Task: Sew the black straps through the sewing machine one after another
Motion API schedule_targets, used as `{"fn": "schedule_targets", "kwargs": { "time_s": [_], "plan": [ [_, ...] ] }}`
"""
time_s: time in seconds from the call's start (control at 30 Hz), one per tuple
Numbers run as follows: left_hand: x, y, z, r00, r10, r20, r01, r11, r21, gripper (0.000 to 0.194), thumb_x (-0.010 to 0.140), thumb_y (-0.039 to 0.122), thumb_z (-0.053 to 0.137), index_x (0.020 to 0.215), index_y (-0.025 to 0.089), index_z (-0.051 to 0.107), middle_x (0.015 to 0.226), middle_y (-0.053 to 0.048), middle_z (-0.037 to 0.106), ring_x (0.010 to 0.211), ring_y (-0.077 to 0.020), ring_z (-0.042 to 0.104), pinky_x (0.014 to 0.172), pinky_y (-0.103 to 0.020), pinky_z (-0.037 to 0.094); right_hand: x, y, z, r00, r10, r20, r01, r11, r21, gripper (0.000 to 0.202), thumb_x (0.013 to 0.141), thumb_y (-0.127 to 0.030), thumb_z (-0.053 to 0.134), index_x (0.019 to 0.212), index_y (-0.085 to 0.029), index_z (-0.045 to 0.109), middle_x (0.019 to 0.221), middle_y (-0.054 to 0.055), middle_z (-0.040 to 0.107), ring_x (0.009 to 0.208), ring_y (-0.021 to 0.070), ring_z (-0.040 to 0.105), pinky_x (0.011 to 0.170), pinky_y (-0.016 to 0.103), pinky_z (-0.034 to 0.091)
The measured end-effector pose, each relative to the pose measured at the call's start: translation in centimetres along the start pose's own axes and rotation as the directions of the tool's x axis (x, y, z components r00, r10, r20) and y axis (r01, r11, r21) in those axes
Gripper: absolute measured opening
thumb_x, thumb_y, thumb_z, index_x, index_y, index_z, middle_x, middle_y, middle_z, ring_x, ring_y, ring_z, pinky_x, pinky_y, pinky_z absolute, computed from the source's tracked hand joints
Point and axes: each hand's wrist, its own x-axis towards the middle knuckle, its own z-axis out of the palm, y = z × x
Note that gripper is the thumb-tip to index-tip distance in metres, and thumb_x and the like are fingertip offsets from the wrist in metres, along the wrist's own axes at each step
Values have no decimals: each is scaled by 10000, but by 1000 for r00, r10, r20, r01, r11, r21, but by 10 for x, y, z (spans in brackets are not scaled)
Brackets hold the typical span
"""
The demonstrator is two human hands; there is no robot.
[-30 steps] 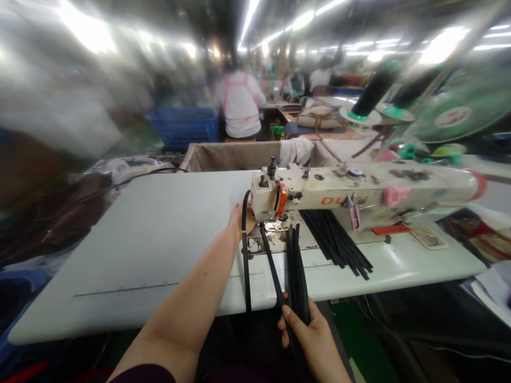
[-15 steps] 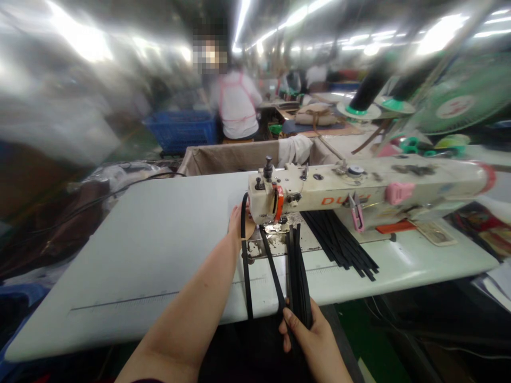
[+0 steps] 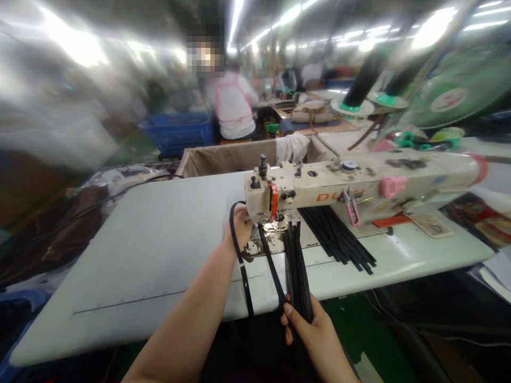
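My left hand [image 3: 239, 230] is at the left side of the sewing machine's head [image 3: 257, 198], fingers curled and closed on a black strap [image 3: 235, 234]; the head partly hides the fingertips. This strap loops over the hand and hangs down past the table's front edge. Another length of black strap [image 3: 271, 263] runs from the presser foot [image 3: 273, 227] toward me. At the table edge my right hand [image 3: 309, 324] pinches that length between thumb and fingers. Its palm also holds a bundle of black straps [image 3: 296, 266] that lies up against the needle plate.
More black straps [image 3: 339, 239] lie fanned under the machine arm. Pink thread snips [image 3: 352, 208] hang on its front. Behind the white table [image 3: 159, 234] stands a cloth-lined bin [image 3: 227, 157]. Farther back are a blue crate [image 3: 179, 133] and a seated person [image 3: 235, 106].
My left hand has turned and its fingers have curled in, while the strap loop has shifted left and bowed outward. The right hand keeps its hold. The view has shifted slightly.
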Motion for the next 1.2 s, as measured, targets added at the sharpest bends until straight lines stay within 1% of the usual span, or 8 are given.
{"fn": "schedule_targets", "kwargs": {
  "time_s": [0.1, 0.2, 0.33, 0.47, 0.63, 0.8, 1.0, 1.2],
  "plan": [
    [-29, -6, 1, 991, 134, 0, -133, 984, 117, 202, 880, 86, 626, 929, 211, 777, 1100, -71, 770, 1120, -267, 702, 1094, -446, 542, -1, -1, -3, 1000, 23, 10, -23, 1000, -19, 686, 606, -782, 875, 875, -198, 634, 566, -18, 683, 389, 112, 525, 439, 245, 344],
    [-60, -9, 0, 955, 289, 68, -297, 934, 198, 231, 950, 154, 614, 1106, 231, 766, 1204, -72, 765, 1171, -275, 695, 1131, -502, 518, 0, 1, -7, 998, 49, 42, -46, 997, -64, 651, 694, -836, 773, 706, -205, 614, 449, -8, 619, 374, 116, 502, 436, 250, 330],
    [-82, -1, -1, 941, 330, 78, -339, 913, 227, 247, 1008, 235, 609, 1224, 233, 729, 1317, -85, 744, 1322, -287, 643, 1220, -568, 432, 1, 1, -12, 996, 82, 39, -80, 996, -43, 654, 666, -827, 797, 737, -190, 666, 537, 25, 693, 438, 147, 571, 433, 249, 330],
    [-83, 6, -3, 952, 291, 92, -304, 932, 198, 258, 1050, 265, 549, 1229, 233, 732, 1313, -87, 752, 1340, -282, 642, 1232, -588, 414, -2, -3, -15, 995, 78, 59, -79, 997, 21, 650, 621, -761, 874, 858, -170, 744, 594, 21, 720, 544, 158, 608, 544, 264, 430],
    [-82, 5, -3, 961, 262, 88, -273, 947, 171, 284, 1064, 270, 510, 1252, 232, 720, 1342, -90, 739, 1366, -288, 623, 1236, -618, 390, -6, -4, -21, 996, 58, 66, -59, 998, 12, 621, 673, -724, 859, 944, -173, 761, 564, 4, 689, 536, 164, 584, 516, 271, 401],
    [-81, 4, -3, 960, 263, 99, -276, 948, 157, 296, 1073, 292, 492, 1230, 234, 736, 1335, -95, 743, 1362, -284, 627, 1237, -600, 393, -12, -10, -27, 992, 14, 125, -20, 999, 51, 598, 720, -665, 862, 1027, -167, 742, 494, -44, 605, 547, 192, 661, 569, 288, 495],
    [-78, 4, -2, 953, 292, 84, -302, 939, 162, 293, 1074, 301, 503, 1214, 223, 749, 1331, -98, 744, 1373, -276, 619, 1229, -550, 435, -12, -8, -29, 991, 129, -44, -126, 990, 68, 617, 584, -617, 954, 919, -153, 723, 638, -4, 683, 485, 155, 648, 390, 211, 381],
    [-79, 3, 0, 964, 261, 59, -266, 954, 141, 272, 1071, 311, 529, 1199, 222, 752, 1302, -82, 760, 1369, -269, 623, 1245, -554, 420, -12, -4, -27, 993, 111, -24, -109, 990, 86, 645, 609, -629, 939, 984, -149, 728, 634, 10, 702, 457, 142, 610, 380, 210, 371]
  ]
}}
